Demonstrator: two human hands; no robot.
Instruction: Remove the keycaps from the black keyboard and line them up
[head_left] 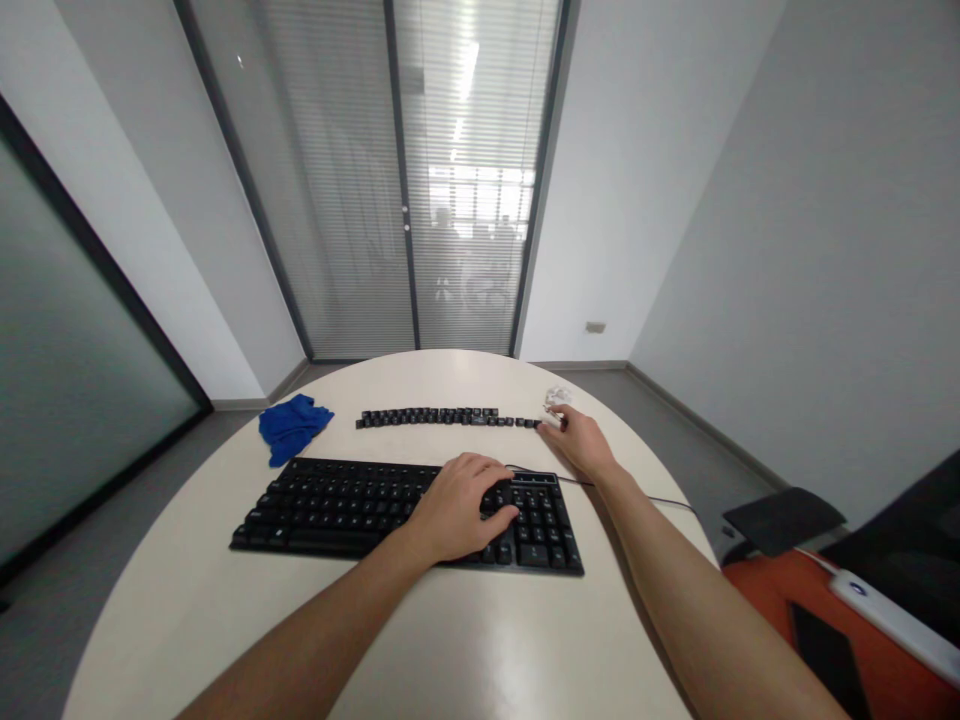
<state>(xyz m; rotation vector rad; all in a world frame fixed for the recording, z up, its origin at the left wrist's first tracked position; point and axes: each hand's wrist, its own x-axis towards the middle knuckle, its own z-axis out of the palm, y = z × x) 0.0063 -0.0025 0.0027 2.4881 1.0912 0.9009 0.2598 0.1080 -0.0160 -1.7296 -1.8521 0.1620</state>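
Observation:
A black keyboard lies across the table. My left hand rests palm down on its right part, over the keys left of the number pad, thumb apart from the fingers; it holds nothing that I can see. Behind the keyboard, loose black keycaps stand in two rows. At the right end of the front row, my right hand has its thumb and fingers drawn together around something small and whitish, too small to name. Its fingertips are close to the last keycap. A crumpled clear-white bundle lies just beyond them.
A crumpled blue cloth lies at the left of the round, cream table. The thin black cable runs off the right edge. An orange chair seat bears a white power strip and a dark flat phone-like object.

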